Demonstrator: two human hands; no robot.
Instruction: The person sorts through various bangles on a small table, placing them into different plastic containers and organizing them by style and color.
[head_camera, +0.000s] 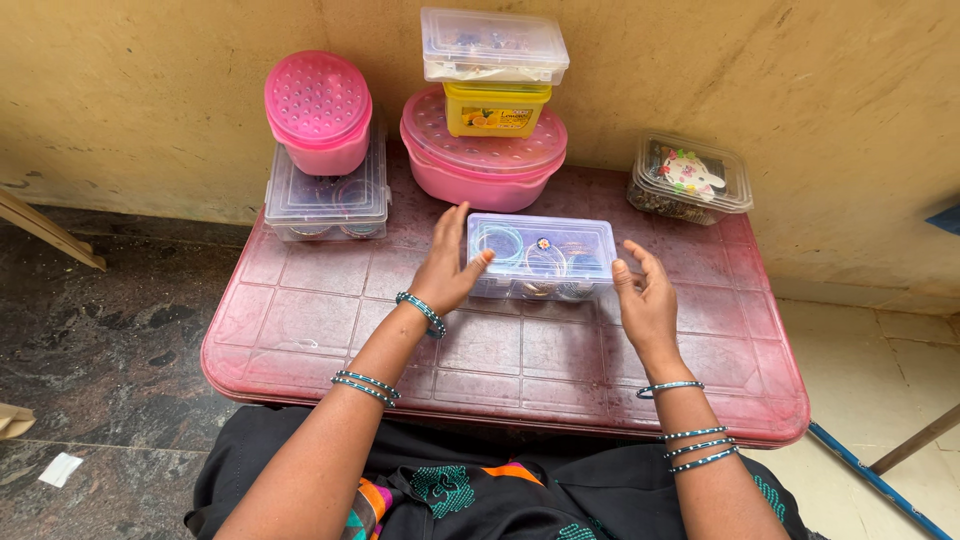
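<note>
My 2 hands, left (447, 268) and right (646, 298), spread wide, flank the clear box (541, 256) on the red bench (500, 360), left thumb touching it.

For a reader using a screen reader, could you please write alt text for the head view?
Left hand and right hand flank a clear lidded box of bangles on a red table; pink and clear containers line the wall.
</note>
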